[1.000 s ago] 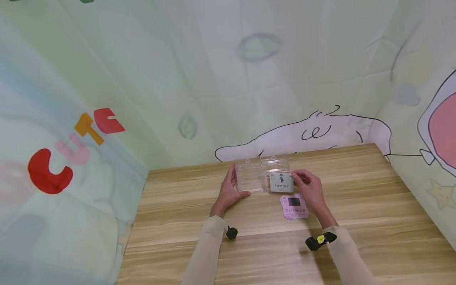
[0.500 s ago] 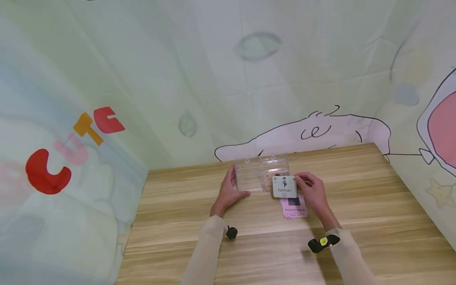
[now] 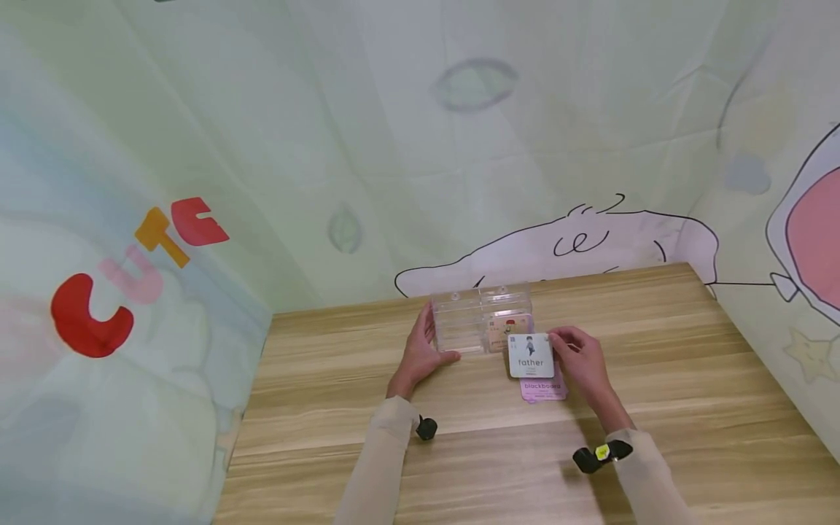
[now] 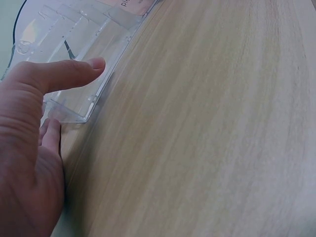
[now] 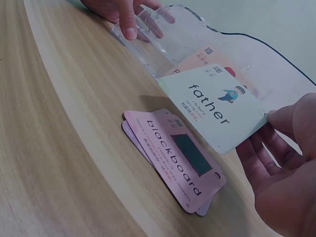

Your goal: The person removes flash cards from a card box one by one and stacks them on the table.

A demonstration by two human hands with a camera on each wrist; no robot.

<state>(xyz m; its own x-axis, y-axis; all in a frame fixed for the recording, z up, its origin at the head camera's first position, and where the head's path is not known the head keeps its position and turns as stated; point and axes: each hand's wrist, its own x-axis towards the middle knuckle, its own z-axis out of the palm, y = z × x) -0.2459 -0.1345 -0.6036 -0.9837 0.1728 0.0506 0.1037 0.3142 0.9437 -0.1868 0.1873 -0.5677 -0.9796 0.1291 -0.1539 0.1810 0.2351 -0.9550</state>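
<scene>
My left hand (image 3: pixel 423 350) grips the left end of a clear plastic card rack (image 3: pixel 459 321), its thumb over the front edge and fingers behind. In the right wrist view my right hand (image 5: pixel 289 163) pinches a pale flash card (image 5: pixel 212 106) reading "father" by its corner. That card is held above a pink "blackboard" flash card (image 5: pixel 175 158), which lies on another card on the table. An orange flash card (image 3: pixel 508 332) stands in the rack's right section, partly covered by the "father" card in the right wrist view. The left wrist view shows the rack's left section (image 4: pixel 74 98) without cards.
The wood-grain table (image 3: pixel 328 408) runs back to a printed cloth backdrop (image 3: pixel 367 146). Behind the rack the table's far edge meets this cloth. A black wrist camera (image 3: pixel 426 429) sits on the left sleeve and another wrist camera (image 3: pixel 600 453) on the right.
My right hand has drawn the "father" card out of the rack's right section, toward me and slightly right, uncovering the orange card. My left hand stays on the rack.
</scene>
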